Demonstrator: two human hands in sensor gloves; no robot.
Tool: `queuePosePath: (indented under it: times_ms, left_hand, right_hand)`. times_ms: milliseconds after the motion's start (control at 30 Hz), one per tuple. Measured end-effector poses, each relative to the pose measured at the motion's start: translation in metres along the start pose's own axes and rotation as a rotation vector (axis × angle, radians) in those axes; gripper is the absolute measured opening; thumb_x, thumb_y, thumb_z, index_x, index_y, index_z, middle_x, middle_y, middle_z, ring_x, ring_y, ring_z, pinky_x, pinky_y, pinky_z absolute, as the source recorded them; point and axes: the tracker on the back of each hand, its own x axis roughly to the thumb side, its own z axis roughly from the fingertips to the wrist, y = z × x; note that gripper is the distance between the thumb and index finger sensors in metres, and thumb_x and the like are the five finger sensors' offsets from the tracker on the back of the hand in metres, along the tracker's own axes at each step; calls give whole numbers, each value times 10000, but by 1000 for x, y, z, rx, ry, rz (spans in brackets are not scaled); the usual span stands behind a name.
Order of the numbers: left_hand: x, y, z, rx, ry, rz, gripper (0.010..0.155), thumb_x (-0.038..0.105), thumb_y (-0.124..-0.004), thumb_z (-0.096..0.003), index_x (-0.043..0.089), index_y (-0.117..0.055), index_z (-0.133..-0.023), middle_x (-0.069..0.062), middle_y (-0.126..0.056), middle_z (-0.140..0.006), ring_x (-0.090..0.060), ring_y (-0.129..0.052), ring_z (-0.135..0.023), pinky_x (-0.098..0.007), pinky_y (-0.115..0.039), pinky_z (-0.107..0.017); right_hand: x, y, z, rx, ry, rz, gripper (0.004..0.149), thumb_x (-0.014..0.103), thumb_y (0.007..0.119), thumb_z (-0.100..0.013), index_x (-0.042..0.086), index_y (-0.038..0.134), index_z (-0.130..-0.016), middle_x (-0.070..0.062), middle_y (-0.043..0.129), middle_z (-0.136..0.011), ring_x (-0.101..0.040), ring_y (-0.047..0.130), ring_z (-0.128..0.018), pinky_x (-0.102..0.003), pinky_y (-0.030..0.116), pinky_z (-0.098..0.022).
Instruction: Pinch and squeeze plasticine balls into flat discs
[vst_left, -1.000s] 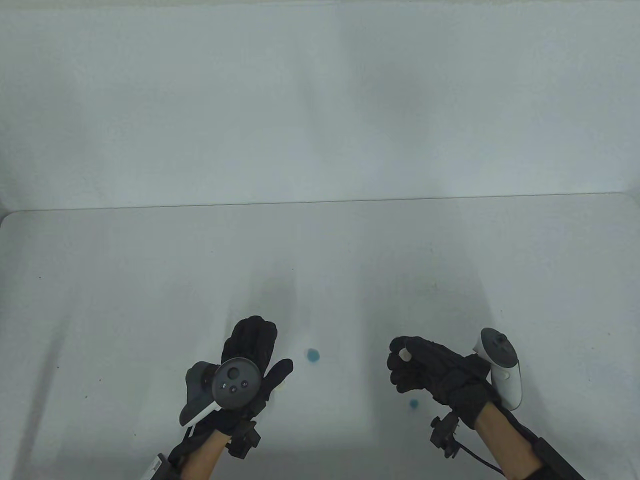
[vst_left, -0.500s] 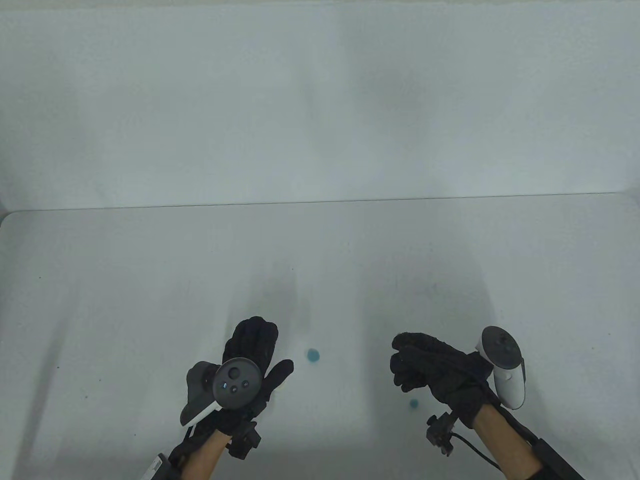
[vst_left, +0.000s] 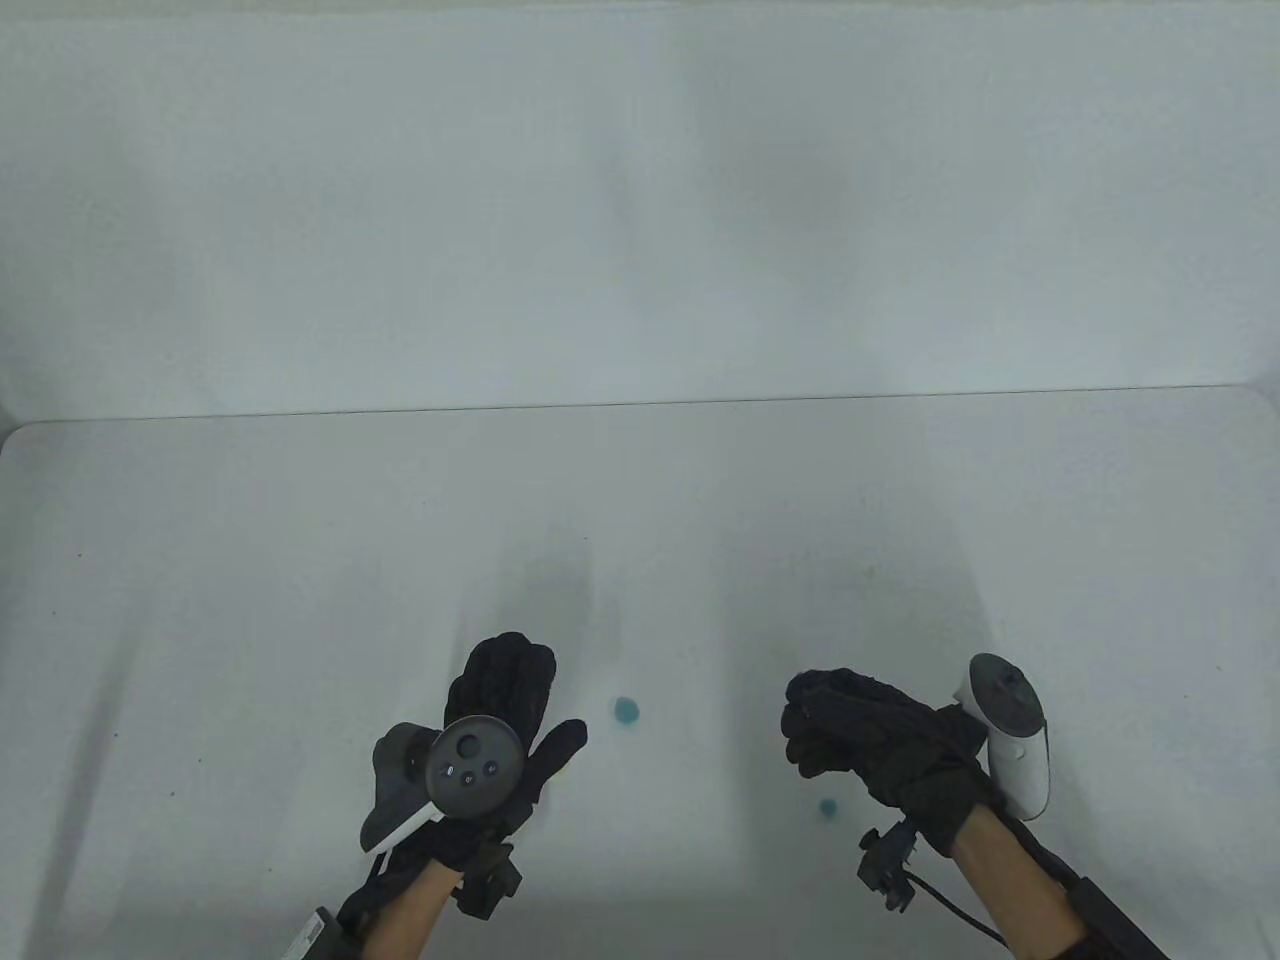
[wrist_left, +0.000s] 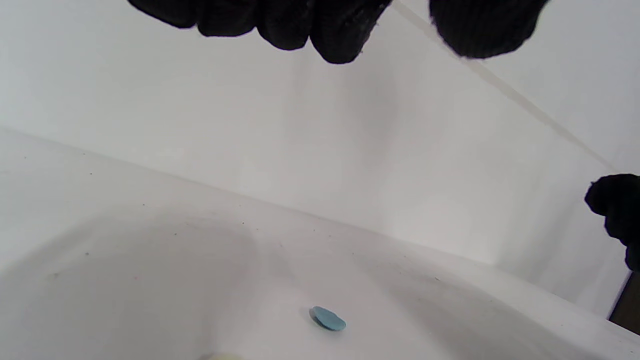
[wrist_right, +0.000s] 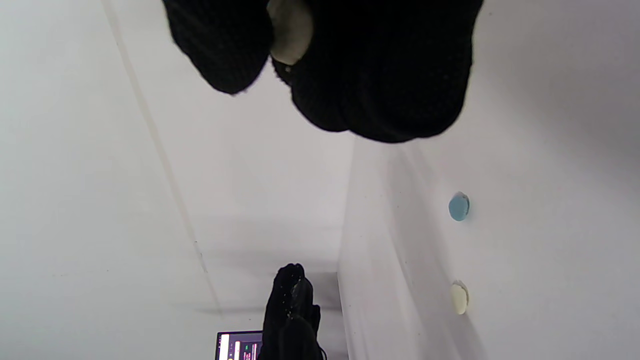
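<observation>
While the table view looks down on a pale worktop (vst_left: 300, 560), the right hand (vst_left: 865, 735) hovers above it with its fingers curled tight together, and the left hand (vst_left: 505, 710) lies with fingers straight and spread, holding nothing. Two blue plasticine discs lie on the worktop: one (vst_left: 627, 711) between the hands, just beside the left thumb, and a smaller-looking one (vst_left: 827, 808) near the right wrist. The worktop's far edge meets a white wall well beyond the hands, so there is wide open room ahead and to both sides. From the left wrist view, the left fingertips (wrist_left: 310, 25) hang relaxed and apart above the worktop, and the blue disc (wrist_left: 328, 318) lies flat and thin below them; a pale sliver at the bottom edge may be another piece, too little of it to tell. From the right wrist view, the right thumb and fingers are clamped on a cream plasticine piece (wrist_right: 290, 30), which bulges between them and looks not yet flat, so the squeeze seems to be the step in hand. Below lie the blue disc (wrist_right: 459, 206) and a cream disc (wrist_right: 459, 298), apart from each other. The next move likely calls for firmer, even pressure, then setting the piece down in free room clear of the finished discs.
</observation>
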Motion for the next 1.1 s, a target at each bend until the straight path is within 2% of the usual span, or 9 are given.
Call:
queuePosePath:
  times_ms: [67,300,467,533,600,633,733,933,1100]
  left_hand:
    - [0,0,0,2,0,3,773,486,-638,-551,16,-465,-1139,-301,-383,-1161,-576,-400,-1054,-647,-442,-725]
    - [0,2,1,16,-9,8,772,487,-638,-551,17,-467,-1139,-299,-382,-1161,-575,-399,-1054,-646,-441,-726]
    - [-1,0,1,12,-4,9,770,486,-639,-551,20,-465,-1138,-299,-380,-1161,-573,-394,-1056,-647,-434,-726]
    - [-1,0,1,8,0,6,775,486,-642,-550,14,-465,-1139,-300,-377,-1161,-575,-391,-1056,-647,-434,-724]
    - [-1,0,1,6,2,5,772,479,-655,-548,21,-462,-1138,-296,-376,-1162,-573,-392,-1056,-646,-433,-726]
    - [-1,-1,1,5,3,3,774,478,-658,-547,19,-463,-1139,-296,-375,-1162,-572,-389,-1057,-646,-432,-726]
    - [-2,-2,1,1,6,0,773,483,-652,-548,23,-459,-1139,-296,-373,-1162,-574,-386,-1056,-645,-431,-726]
    - [-2,0,1,14,11,-6,777,486,-646,-549,19,-456,-1141,-296,-370,-1163,-572,-382,-1058,-646,-427,-727]
    - [-3,-1,1,12,9,-5,774,482,-649,-549,20,-457,-1140,-296,-370,-1163,-572,-384,-1057,-645,-427,-727]
  right_hand:
    - [2,1,0,13,-8,18,416,354,810,-540,97,787,-867,-79,965,-715,-238,1034,-548,-282,978,-388]
    - [4,1,0,-44,-18,123,398,384,825,-520,92,830,-791,-40,995,-596,-169,1058,-434,-234,992,-284]
    - [-3,0,-1,-47,25,123,377,365,787,-550,139,784,-851,-60,946,-707,-227,1007,-559,-288,961,-393]
    - [-6,0,-2,-15,38,83,419,376,757,-575,102,749,-892,-107,910,-764,-279,975,-608,-330,939,-436]
    - [-8,2,-2,59,29,8,619,540,670,-589,40,701,-952,-173,871,-817,-333,942,-647,-369,916,-467]
    - [-8,3,-2,73,35,-29,660,566,663,-583,25,692,-961,-191,862,-826,-349,934,-652,-382,909,-472]
    - [-6,5,-1,60,18,-17,702,606,645,-571,23,705,-957,-188,880,-815,-338,952,-632,-362,923,-453]
    - [-2,-3,2,-70,7,-21,438,455,728,-568,110,814,-824,-62,975,-651,-194,1035,-473,-241,976,-315]
    - [4,-4,5,-135,-17,61,398,437,764,-544,113,864,-752,-39,999,-549,-148,1047,-379,-209,978,-231]
